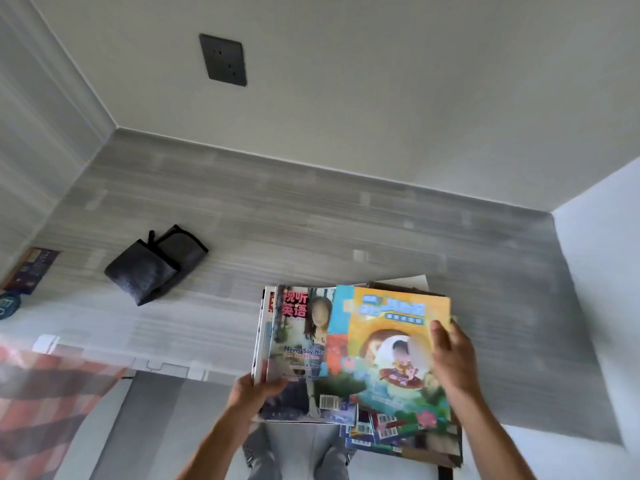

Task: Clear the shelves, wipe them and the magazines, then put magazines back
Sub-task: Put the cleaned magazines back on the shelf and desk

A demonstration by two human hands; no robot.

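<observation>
A stack of several magazines sits low in the head view, held between both hands above the grey surface point(311, 216). My left hand point(256, 389) grips the lower left corner of the stack at a magazine with red Chinese lettering point(294, 344). My right hand point(450, 351) holds the right edge of the top yellow and blue children's magazine point(388, 344), thumb on its cover. More magazines fan out beneath at the lower right point(398, 434). A folded dark grey cloth point(152, 265) lies on the surface to the left, apart from both hands.
A dark wall socket point(223, 60) sits on the pale wall behind. A dark booklet point(31, 268) and a round teal item point(8, 304) lie at the far left edge. An orange checked fabric point(45, 403) is at the lower left. My feet point(298, 455) show below.
</observation>
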